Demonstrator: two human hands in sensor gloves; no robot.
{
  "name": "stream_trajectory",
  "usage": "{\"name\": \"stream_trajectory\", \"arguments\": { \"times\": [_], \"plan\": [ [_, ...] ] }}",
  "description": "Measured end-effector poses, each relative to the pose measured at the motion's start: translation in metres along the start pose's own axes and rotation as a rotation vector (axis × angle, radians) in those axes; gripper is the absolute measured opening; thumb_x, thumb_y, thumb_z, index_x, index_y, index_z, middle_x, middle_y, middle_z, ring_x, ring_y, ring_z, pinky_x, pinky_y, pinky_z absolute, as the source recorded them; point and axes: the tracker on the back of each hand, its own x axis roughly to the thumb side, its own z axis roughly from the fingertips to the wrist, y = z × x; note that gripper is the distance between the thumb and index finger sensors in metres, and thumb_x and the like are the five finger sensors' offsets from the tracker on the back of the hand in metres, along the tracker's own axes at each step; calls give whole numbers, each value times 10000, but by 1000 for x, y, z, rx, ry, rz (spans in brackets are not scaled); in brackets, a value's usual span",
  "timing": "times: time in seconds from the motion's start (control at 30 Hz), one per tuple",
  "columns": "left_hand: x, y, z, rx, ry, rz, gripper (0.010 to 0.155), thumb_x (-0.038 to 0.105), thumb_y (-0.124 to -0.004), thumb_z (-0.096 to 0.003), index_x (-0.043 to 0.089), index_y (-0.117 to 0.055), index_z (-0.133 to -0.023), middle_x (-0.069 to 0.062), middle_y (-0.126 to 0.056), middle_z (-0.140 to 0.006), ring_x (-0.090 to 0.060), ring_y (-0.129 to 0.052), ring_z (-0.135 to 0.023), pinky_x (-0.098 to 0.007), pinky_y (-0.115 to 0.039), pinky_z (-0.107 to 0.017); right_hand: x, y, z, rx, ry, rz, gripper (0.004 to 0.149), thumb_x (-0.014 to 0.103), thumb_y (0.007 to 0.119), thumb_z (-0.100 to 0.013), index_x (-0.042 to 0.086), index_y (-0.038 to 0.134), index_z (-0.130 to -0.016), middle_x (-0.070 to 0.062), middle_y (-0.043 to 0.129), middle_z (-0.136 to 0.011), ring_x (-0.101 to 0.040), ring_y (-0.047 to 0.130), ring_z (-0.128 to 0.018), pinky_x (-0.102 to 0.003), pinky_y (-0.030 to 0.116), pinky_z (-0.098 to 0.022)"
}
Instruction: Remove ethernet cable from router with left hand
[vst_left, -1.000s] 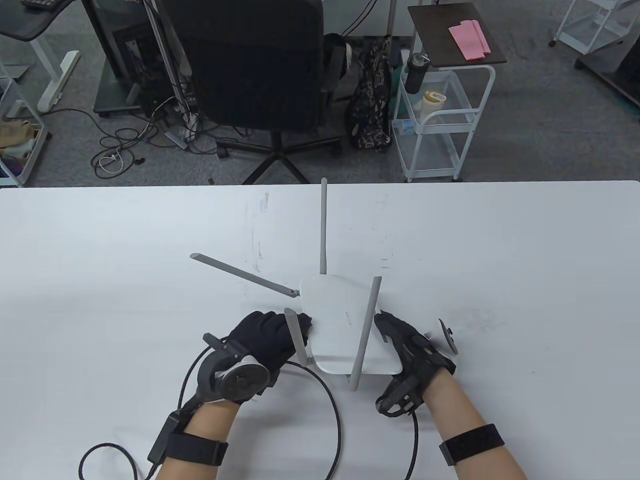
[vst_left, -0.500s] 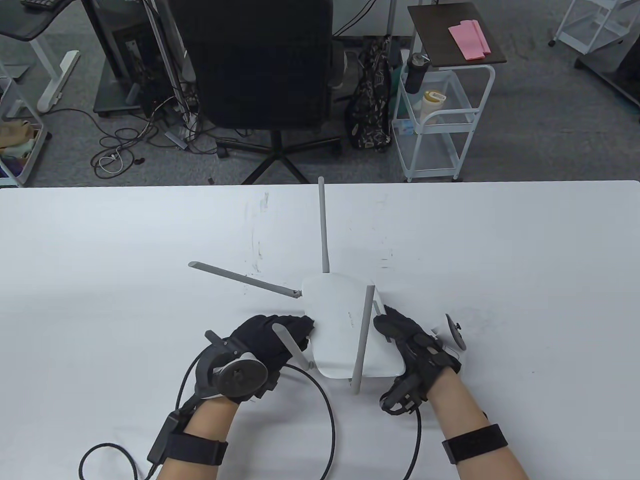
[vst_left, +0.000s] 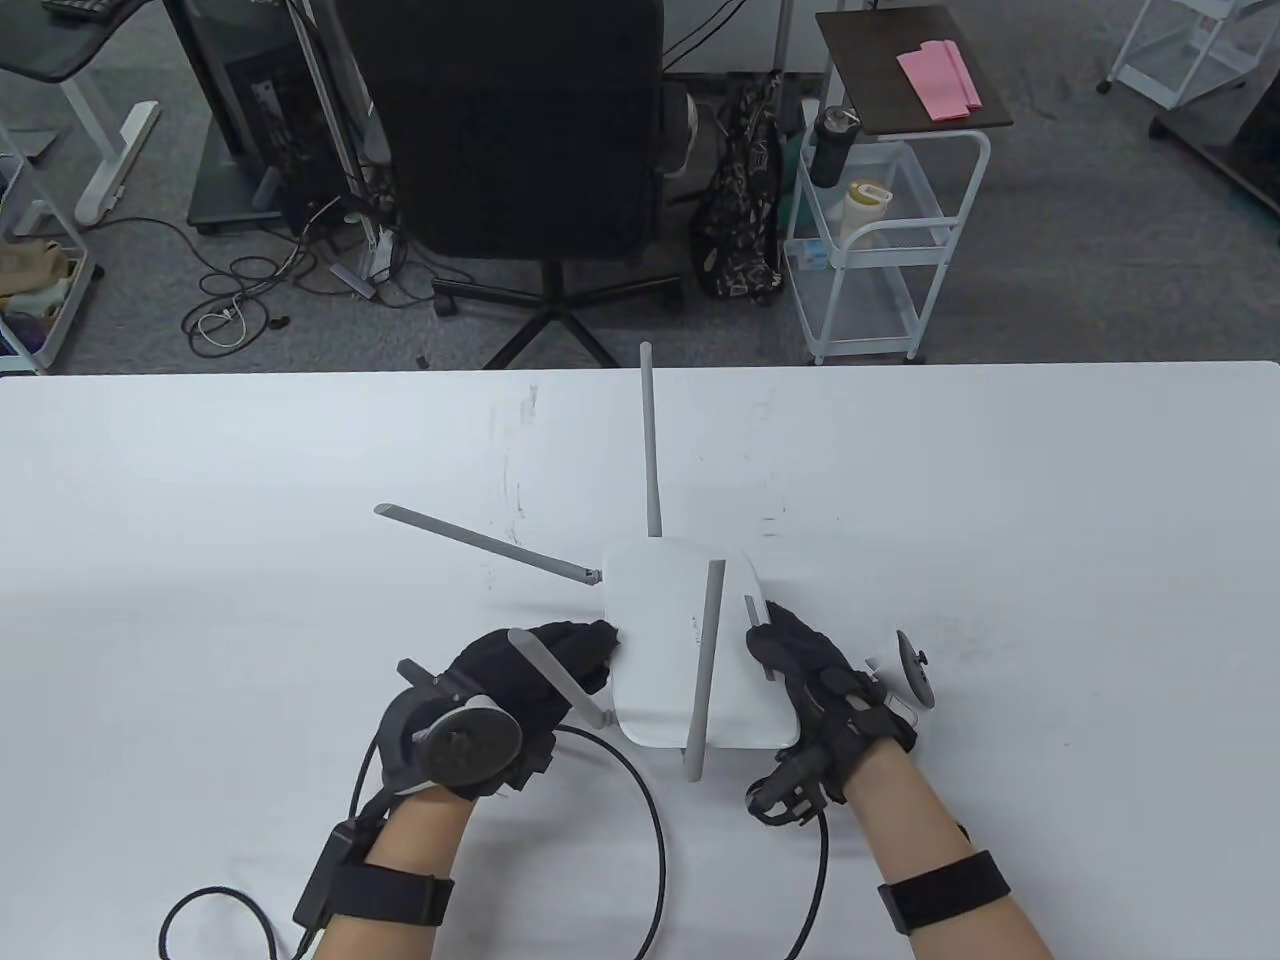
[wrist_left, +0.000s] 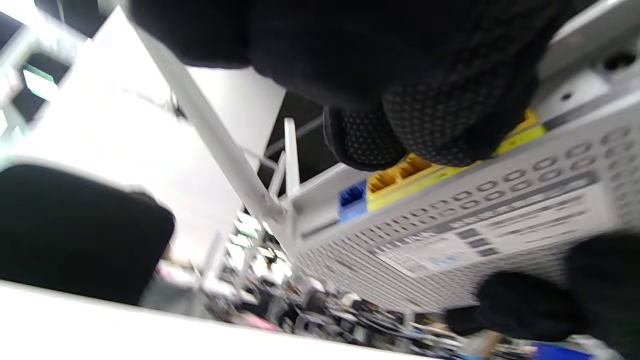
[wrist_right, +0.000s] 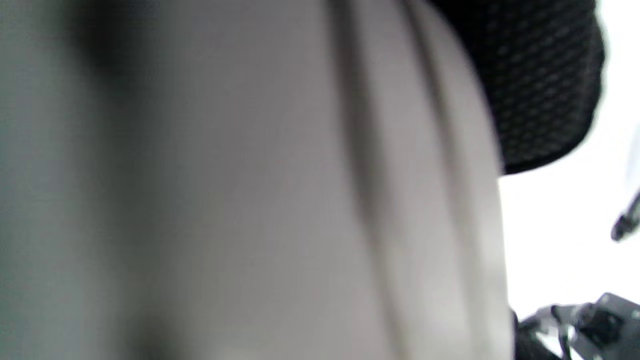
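Observation:
A white router with several grey antennas sits tilted near the table's front middle. My left hand is at its left rear edge. In the left wrist view its fingertips curl over the yellow ports beside a blue port, and the plug is hidden under them. The black ethernet cable loops from under this hand toward the front edge. My right hand grips the router's right side. The right wrist view shows only blurred router casing and one fingertip.
The white table has its far edge behind the router. One antenna lies out to the left and another points away. An office chair and a white cart stand beyond the table.
The router has turned and shifted a little left between my hands, and its near antennas have swung left. My left hand has moved slightly left and toward me, staying at the ports.

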Motion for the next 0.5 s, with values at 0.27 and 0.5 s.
{"name": "stream_trajectory", "arguments": {
  "times": [0.27, 0.5],
  "plan": [
    [9, 1, 3, 28, -43, -4, 492, 474, -997, -329, 407, -873, -801, 97, -1005, -653, -18, -959, -124, -229, -920, -216, -7, -4, 2, 54, 88, -68, 728, 233, 648, -612, -123, 164, -1023, -382, 633, -856, -367, 1067, -505, -377, 989, -266],
    [5, -2, 1, -7, -39, 89, 485, 459, -998, -322, 419, -886, -792, 99, -1011, -652, -22, -959, -127, -234, -920, -222, -12, -16, -10, 139, 104, -112, 725, 214, 656, -613, -136, 168, -1020, -405, 632, -846, -390, 1067, -500, -396, 990, -260]
  ]
}}
